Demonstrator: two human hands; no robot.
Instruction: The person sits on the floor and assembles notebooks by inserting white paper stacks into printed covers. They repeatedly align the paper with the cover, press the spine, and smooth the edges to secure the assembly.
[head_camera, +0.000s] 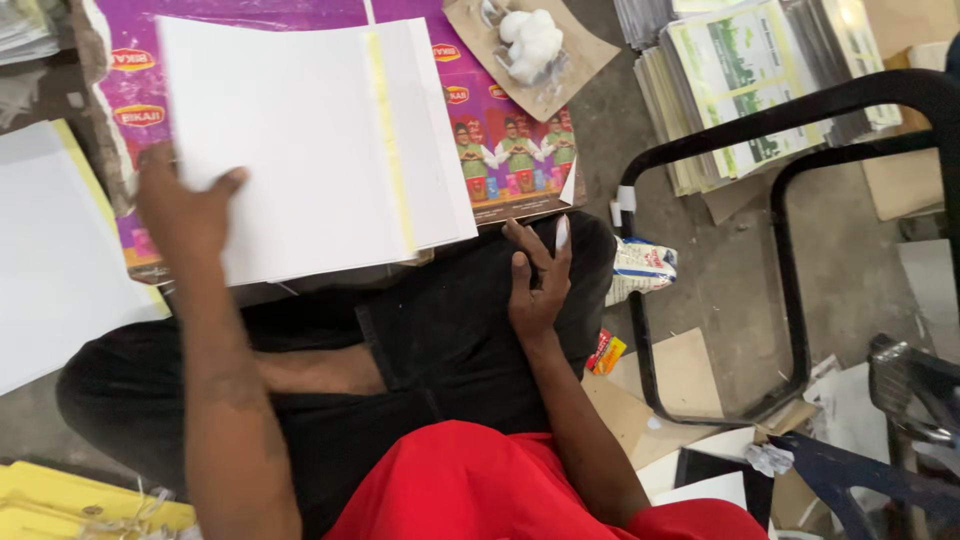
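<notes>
Seen from above, a seated person reaches forward with both bare arms. The left hand (185, 205) stretches toward eleven o'clock, arm nearly straight, thumb pointing toward two o'clock and fingers curled out of sight. The right hand (538, 275) rests toward one o'clock on the raised right knee, palm down, fingers loosely spread and pointing to twelve, forearm angling back toward five o'clock. Both legs are folded.

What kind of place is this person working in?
Probably a small print or bookbinding workshop, worked on the floor: the left hand holds white sheets with a yellow strip, stacks of printed sheets lie nearby, and cardboard scraps litter the concrete.
</notes>
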